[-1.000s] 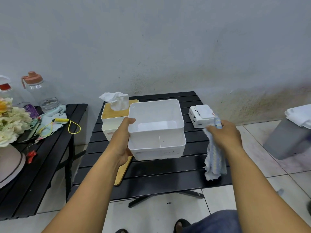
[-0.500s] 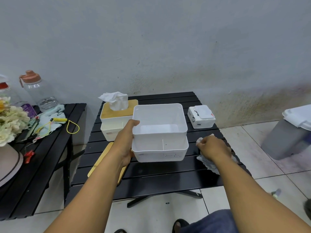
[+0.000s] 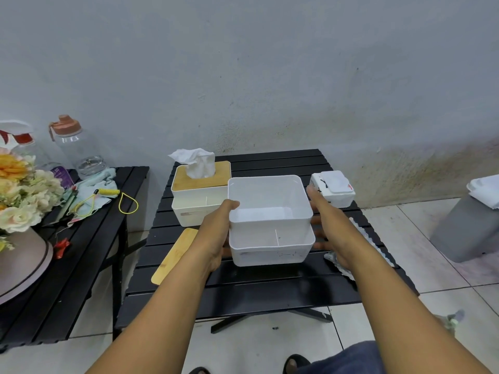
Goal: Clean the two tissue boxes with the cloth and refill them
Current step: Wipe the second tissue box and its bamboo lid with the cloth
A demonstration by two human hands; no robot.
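Nearest you, both forearms run fwd and converge on the open box (image 3: pixel 270 209), which sits dead centre between your hands over the middle of the black slat table (image 3: pixel 243 290). That's the relation that counts: box is straight ahead, one hand on each side wall, mouth facing up and tipped a bit toward you. Its longer side seems to run L-R across you, though it's close to square from this angle. Can't tell if the base rests on the slats or is lifted just clear.

L hand (image 3: pixel 216 238): grips the box's left wall, thumb hooked over the top rim, fingers curled round underneath/behind, mostly hidden. It's carrying the box.

R hand (image 3: pixel 332 230): spread, fingers straight, holds nothing. It's at the box's right wall, index tip up near the top rim. Touching or just beside, can't say for sure.

The cloth (image 3: pixel 337 263) lies flat on the table under and just right of your R wrist, so the R hand is much the nearer one to it. The wooden lid (image 3: pixel 175 255) lies on the slats left of your L wrist, long axis angled away from you.

Box interior looks bare, no tissues in it, so I'd judge refill not done yet on this one.

Farther back: 2nd box (image 3: pixel 198 209) behind-left, touching or just beside the held one, lid on, tissue (image 3: pixel 197 163) sticking up. Behind-right, near your R fingertips, is the tissue pack (image 3: pixel 334 188). Prob. the refill, and again R hand is closer.
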